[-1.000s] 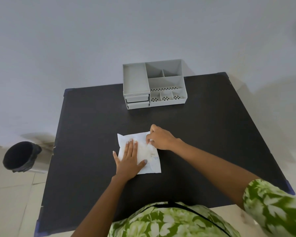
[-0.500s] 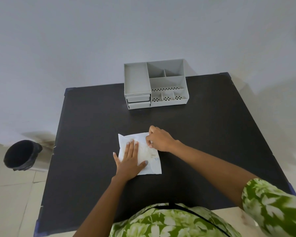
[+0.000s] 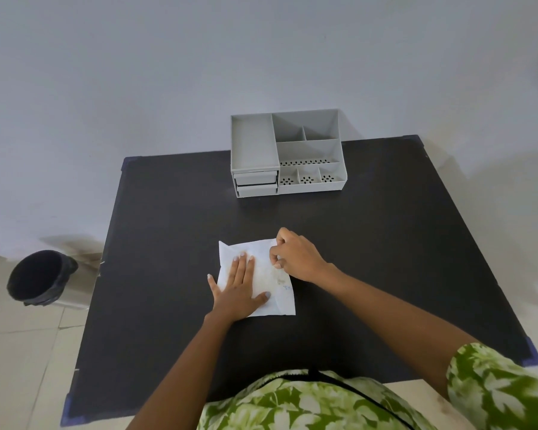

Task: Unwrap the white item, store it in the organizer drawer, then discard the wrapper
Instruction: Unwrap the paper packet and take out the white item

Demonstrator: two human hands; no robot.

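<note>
A flat white wrapped packet point(image 3: 269, 276) lies on the black table point(image 3: 168, 243) near the middle. My left hand point(image 3: 238, 288) rests flat on its left half, fingers spread, pressing it down. My right hand point(image 3: 295, 257) has its fingers curled at the packet's upper right edge, pinching the wrapper there. The grey organizer point(image 3: 288, 153) stands at the table's far edge, with two small drawers point(image 3: 256, 183) at its lower left front, both pushed in.
A black bin point(image 3: 39, 277) stands on the tiled floor left of the table. A plain wall rises behind the organizer. The table's front edge is close to my body.
Both hands stay on the packet. My right hand's fingers have shifted slightly along the upper right edge; the packet has barely moved.
</note>
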